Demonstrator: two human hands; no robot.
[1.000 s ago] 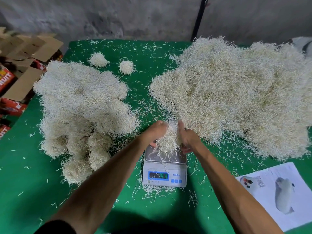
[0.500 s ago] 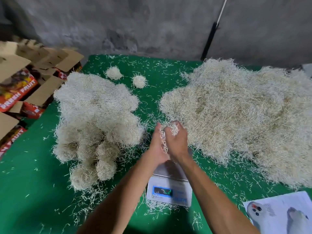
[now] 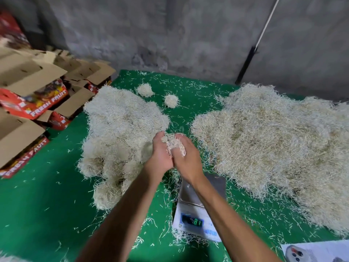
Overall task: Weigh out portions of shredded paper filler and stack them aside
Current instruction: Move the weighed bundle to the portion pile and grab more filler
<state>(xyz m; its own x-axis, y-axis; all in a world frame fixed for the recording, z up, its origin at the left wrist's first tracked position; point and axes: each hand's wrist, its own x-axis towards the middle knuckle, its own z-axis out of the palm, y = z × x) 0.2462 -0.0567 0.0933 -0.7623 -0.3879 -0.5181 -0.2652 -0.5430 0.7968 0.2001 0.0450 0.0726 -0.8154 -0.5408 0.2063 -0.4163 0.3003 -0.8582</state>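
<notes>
Both bare arms reach forward. The left hand [image 3: 160,156] and right hand [image 3: 186,157] are cupped together, side by side and touching, fingers curled around something.

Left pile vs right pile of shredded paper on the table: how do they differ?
The left pile is clumped into rounded balls; the right pile is one loose, flat-spread mass. The left pile is smaller; the right pile runs past the frame's right edge. Both are the same pale shredded paper on the green table.
</notes>
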